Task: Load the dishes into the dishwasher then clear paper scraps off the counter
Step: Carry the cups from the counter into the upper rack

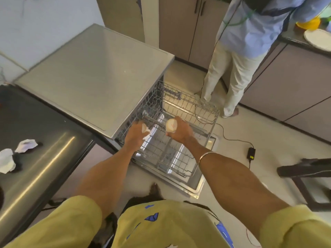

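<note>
The person leans over an open dishwasher (96, 72) with two racks pulled out: an upper rack (193, 108) and a lower rack (172, 158) over the dropped door.

The right hand (180, 131) is curled round one pale cup (171, 125), its grip wrapping the cup's side, and holds it tilted above the upper rack with the round end facing the camera. One thin bangle (206, 156) sits on the right wrist.

The left hand (134, 135) reaches into the near-left part of the upper rack, its grip curled on one small white item (145, 128); what that item is cannot be told.

On the dark worktop (44, 140) to the left lie two crumpled paper scraps: one (26, 145) farther back, one (7, 161) nearer the left edge, close beside each other but apart.

A second person (238, 56) stands beyond the racks by the cabinets. On the far-right worktop sit one white plate (318, 40) and one yellow bowl (308, 24). One black power adapter (251, 153) with its cable lies on the floor to the right of the dishwasher.
</note>
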`<state>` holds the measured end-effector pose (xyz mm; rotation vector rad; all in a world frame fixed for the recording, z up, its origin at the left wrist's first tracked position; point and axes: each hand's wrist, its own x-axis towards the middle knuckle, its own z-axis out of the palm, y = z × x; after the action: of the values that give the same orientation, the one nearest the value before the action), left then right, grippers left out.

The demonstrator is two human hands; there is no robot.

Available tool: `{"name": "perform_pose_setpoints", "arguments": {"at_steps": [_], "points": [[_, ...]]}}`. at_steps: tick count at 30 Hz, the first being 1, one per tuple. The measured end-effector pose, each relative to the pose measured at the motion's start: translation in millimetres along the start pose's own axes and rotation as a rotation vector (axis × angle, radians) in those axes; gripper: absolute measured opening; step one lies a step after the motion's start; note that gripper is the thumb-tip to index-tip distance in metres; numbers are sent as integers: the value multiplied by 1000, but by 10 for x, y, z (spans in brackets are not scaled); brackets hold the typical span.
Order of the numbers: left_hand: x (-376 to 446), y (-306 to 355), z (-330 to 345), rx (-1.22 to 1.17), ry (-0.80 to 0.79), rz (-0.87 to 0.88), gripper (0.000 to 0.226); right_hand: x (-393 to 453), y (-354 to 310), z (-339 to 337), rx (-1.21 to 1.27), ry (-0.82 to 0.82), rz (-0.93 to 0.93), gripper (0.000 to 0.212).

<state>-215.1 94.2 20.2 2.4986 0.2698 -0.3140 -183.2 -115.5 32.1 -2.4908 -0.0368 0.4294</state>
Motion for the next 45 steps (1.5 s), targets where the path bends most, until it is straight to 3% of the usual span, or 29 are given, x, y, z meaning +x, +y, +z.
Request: {"name": "perform_pose_setpoints", "arguments": {"at_steps": [6,11,23,29,34,42,45], "points": [[409,-401,165,-145,-18,-170,52,272,74,271,24,-66,33,76],[712,-667,499,-192,-85,-203,56,505,96,686,16,-175,59,81],[1228,-1324,1102,163,59,-188,54,1101,236,1926,-20,-319,8,79],[1378,-1465,1300,380,-98,-225,68,1206,239,2343,-100,-329,-58,80],[1458,-1450,1364,369,-199,-371,76,1200,235,2531,-213,-338,-146,85],[1440,-1509,1403,502,-172,-254,54,1248,233,2518,-220,-441,-161,93],[1475,-1538,1400,478,-243,-250,47,1257,238,2491,-210,-459,-176,85]]}}
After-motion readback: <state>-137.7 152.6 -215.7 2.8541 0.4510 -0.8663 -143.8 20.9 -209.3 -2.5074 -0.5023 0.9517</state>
